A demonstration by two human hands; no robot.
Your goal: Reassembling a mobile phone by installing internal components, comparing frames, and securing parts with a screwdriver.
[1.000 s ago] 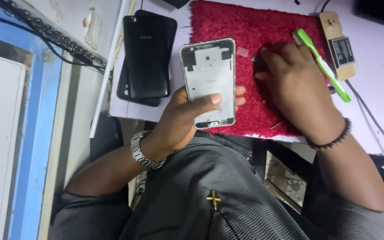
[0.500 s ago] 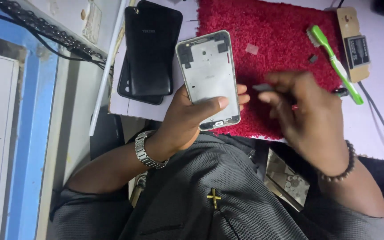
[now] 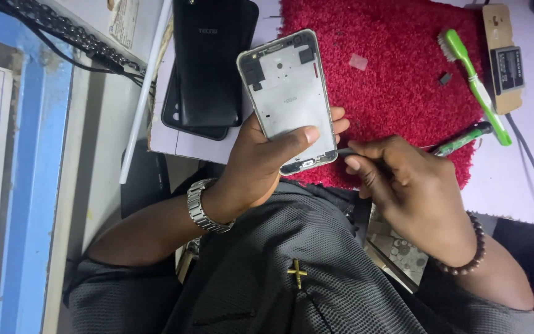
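My left hand [image 3: 267,161] grips a silver phone frame [image 3: 287,96] with its inner side up, thumb across the lower part. My right hand [image 3: 412,185] is closed on a thin dark tool [image 3: 348,151] whose tip touches the frame's lower right corner. A green-handled screwdriver [image 3: 461,139] lies on the red mat [image 3: 390,68] just past my right hand.
A black phone back cover [image 3: 208,68] lies left of the frame on a pale sheet. A green toothbrush [image 3: 474,83] and a flat battery [image 3: 505,65] rest at the mat's right edge. Small parts [image 3: 358,61] sit on the mat. A black cable [image 3: 63,34] runs along the upper left.
My right hand came off the mat toward the frame and now holds a thin tool against its lower corner. The frame has tilted slightly in my left hand.
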